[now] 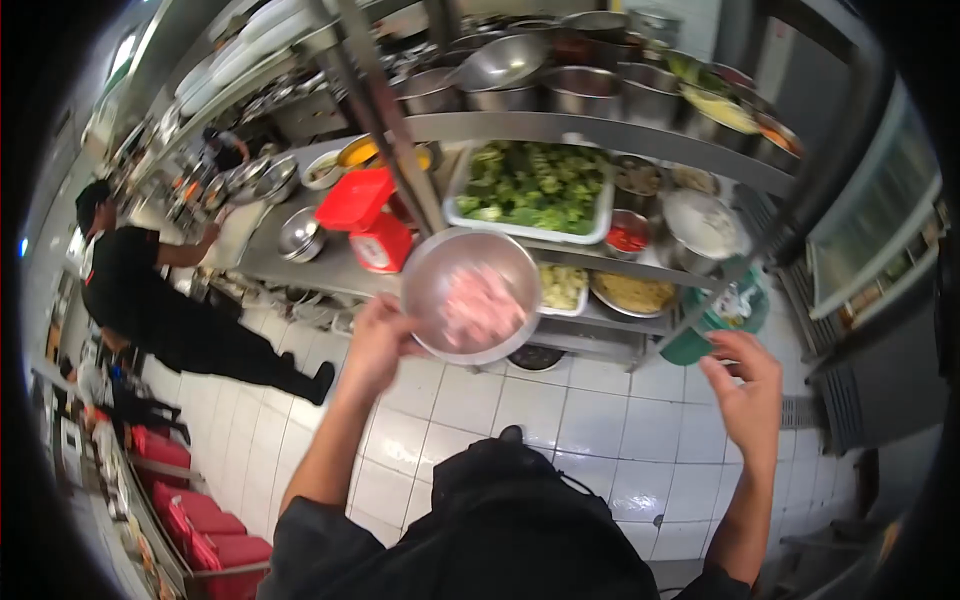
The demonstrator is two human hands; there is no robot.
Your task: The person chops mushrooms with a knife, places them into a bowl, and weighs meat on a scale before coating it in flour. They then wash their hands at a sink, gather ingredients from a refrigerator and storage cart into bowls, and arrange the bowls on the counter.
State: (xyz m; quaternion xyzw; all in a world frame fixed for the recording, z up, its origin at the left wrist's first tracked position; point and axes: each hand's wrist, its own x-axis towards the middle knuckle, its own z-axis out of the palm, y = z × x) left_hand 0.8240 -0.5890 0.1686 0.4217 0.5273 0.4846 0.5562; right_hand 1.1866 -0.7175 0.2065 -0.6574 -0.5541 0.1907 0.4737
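My left hand (378, 342) grips the rim of a round metal bowl (415, 268) at its left side. Pale pink strips of raw meat (480, 305) lie inside the bowl, which is held up over the tiled floor in front of the counter. My right hand (745, 388) is raised at the right with curved fingers apart and nothing seen in them. A green bin (688, 347) with litter in it stands just beyond that hand. Behind the bowl, a white tray of chopped green broccoli (535, 190) sits on the counter.
A red kitchen scale (380, 240) stands on the counter (265, 255), left of a metal post. Metal pots (583, 95) line the shelf above. A small container of chopped red food (627, 232) is by the tray. One person in black (140, 290) works at the left; others are farther off.
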